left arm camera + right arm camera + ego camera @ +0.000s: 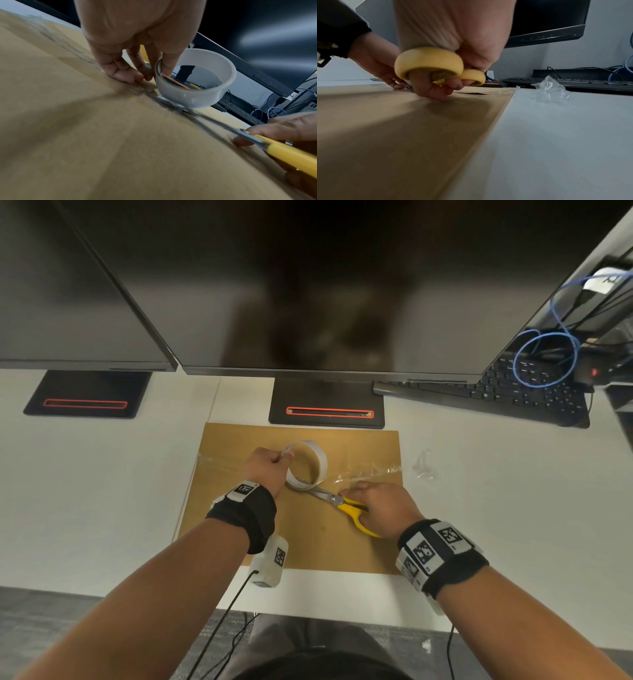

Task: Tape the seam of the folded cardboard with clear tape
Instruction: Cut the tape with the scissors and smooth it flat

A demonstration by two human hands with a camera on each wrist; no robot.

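Observation:
Flat brown folded cardboard lies on the white desk, with wrinkled clear tape along its seam toward the right edge. My left hand holds a nearly used-up white tape roll upright on the cardboard, one finger inside the ring. My right hand grips yellow-handled scissors, fingers through the yellow loops. The metal blades point left and reach the foot of the roll.
Two dark monitors on black stands hang over the desk's back. A black keyboard and blue cable sit at the back right. A crumpled scrap of clear tape lies right of the cardboard. The desk's front edge is near my forearms.

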